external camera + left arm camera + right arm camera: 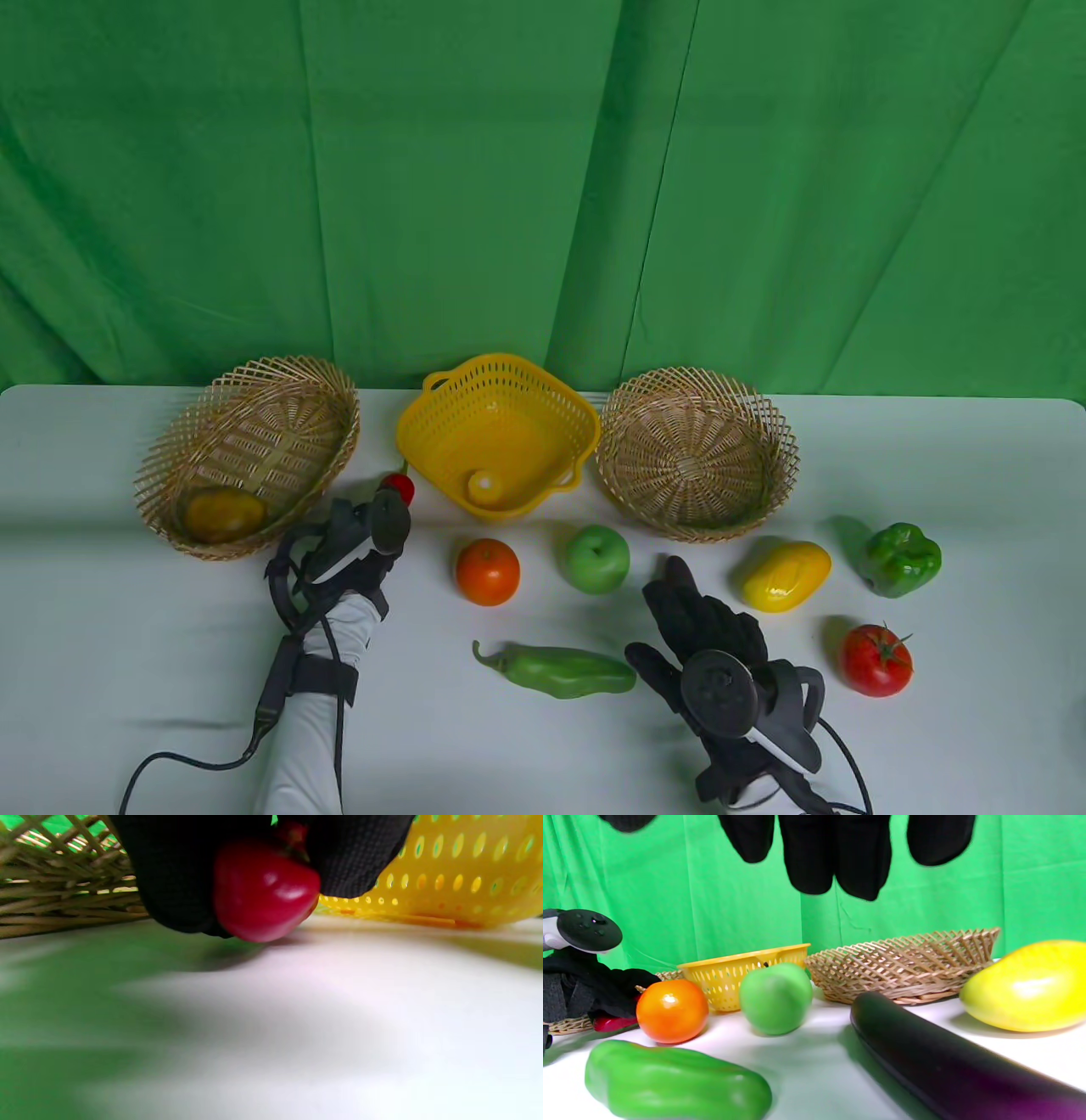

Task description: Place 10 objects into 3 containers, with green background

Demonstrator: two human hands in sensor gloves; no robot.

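Observation:
My left hand (373, 518) pinches a small glossy red pepper (397, 486) between the left wicker basket (170, 458) and the yellow plastic basket (585, 424). In the left wrist view the gloved fingers (178, 878) hold the pepper (263, 891) at or just above the table. My right hand (679, 611) hovers open over a dark purple eggplant (946, 1065), which the hand hides in the table view. Its fingers (806, 861) hang apart above the eggplant. The right wicker basket (789, 441) holds nothing.
A brown potato (225, 514) lies in the left basket and a pale ball (486, 486) in the yellow one. On the table lie an orange (487, 571), green apple (598, 558), long green pepper (556, 671), yellow mango (786, 576), green bell pepper (899, 559) and tomato (876, 660).

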